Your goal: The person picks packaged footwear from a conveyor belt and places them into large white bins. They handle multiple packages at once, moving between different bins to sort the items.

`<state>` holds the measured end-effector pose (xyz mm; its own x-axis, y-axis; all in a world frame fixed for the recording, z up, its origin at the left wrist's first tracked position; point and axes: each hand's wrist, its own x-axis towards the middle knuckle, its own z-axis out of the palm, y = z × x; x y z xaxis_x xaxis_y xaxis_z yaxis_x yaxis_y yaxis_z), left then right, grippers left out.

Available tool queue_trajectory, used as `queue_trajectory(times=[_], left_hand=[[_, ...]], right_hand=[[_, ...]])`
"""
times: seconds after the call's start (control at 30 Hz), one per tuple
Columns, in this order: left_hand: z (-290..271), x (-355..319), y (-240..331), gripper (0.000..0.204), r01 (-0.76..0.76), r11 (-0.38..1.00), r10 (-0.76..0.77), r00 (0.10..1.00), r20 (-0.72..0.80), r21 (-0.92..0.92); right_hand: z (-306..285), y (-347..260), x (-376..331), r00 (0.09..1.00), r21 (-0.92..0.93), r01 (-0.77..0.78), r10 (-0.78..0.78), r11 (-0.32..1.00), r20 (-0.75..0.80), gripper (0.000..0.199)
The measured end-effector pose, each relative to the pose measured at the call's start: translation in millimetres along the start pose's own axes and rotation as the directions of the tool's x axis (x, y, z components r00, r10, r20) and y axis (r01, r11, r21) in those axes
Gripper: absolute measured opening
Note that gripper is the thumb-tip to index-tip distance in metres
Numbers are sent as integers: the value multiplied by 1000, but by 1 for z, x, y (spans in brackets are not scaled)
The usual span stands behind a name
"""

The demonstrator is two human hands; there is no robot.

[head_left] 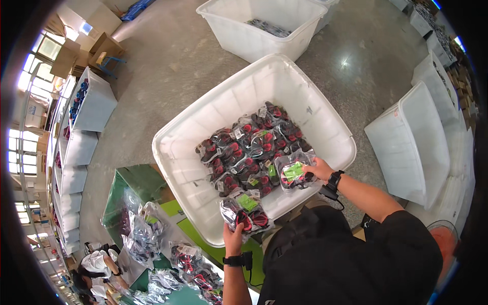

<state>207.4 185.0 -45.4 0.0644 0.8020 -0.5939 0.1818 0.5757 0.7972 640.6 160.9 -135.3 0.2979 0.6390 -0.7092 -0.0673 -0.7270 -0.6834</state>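
Head view: each hand's fingers grasp one clear packet, left hand (233, 239) its packet (246, 213), right hand (319, 169) another (295, 174).

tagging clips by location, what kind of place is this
Probably a warehouse or factory packing floor. A big white plastic bin holds bagged red and black items, the left hand and right hand each hold one such bag, and more white bins stand on the concrete floor.

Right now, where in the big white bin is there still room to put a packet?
The bin has bare floor along its left wall and at the far corner. The packets crowd the middle and the near right, where the right hand holds one. The left hand holds another at the near rim.
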Motion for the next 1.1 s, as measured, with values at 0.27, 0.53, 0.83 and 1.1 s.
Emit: queue_trajectory(times=[0.27, 0.53, 0.83, 1.1], left_hand=[[-28, -25, -7, 38, 90, 988, -66, 980, -188, 122], [-50, -59, -31, 43, 55, 998, -64, 945, -321, -36], [-42, -98, -52, 26, 132, 962, -212, 913, -348, -239], [-27, -103, -49, 25, 49, 967, -137, 926, -352, -249]], right_hand=[[-5, -54, 20, 995, 183, -61, 74, 981, -69, 37], [15, -99, 81, 995, 439, 55, -14, 897, -96, 34], [4, -53, 103, 966, 413, -179, 240, 893, -99, 40], [28, -124, 134, 989, 523, -132, 149, 842, 8, 70]])
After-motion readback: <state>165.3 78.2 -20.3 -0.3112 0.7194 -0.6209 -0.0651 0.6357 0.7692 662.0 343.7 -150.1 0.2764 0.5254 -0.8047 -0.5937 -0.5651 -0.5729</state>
